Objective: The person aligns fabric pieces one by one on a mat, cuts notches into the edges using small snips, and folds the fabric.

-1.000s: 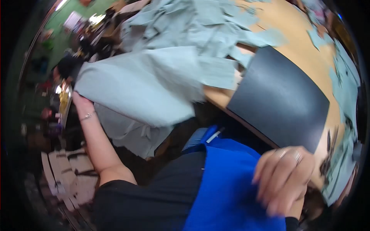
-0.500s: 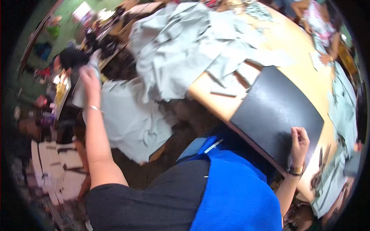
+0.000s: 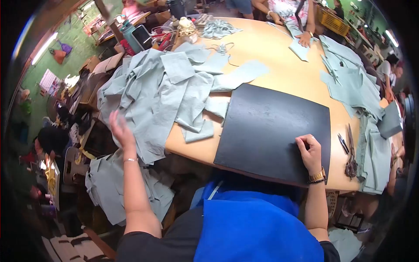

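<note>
My left hand (image 3: 122,130), fingers spread and slightly blurred, is raised at the left side of a large heap of grey-green cloth pieces (image 3: 150,98) and holds nothing. Over the right part of a black mat (image 3: 270,126) is my right hand (image 3: 309,150), with its fingers curled closed; its inside is hidden. The mat lies at the near edge of the wooden table (image 3: 262,43). More cloth pieces (image 3: 109,187) hang in a pile below my left forearm. Right of the mat are large scissors (image 3: 350,163) and a small pair of snips (image 3: 343,143).
Grey-green cloth (image 3: 375,153) lines the table's right side, beside a grey box (image 3: 389,120). Across the table, a person's hand (image 3: 304,39) rests by a cloth piece (image 3: 299,49). A blue-green bottle (image 3: 131,36) and small items stand at the far left.
The cloth that my left hand held one second ago has left it, and the hand has opened and moved right. My right hand has come over the mat. The view has tilted up.
</note>
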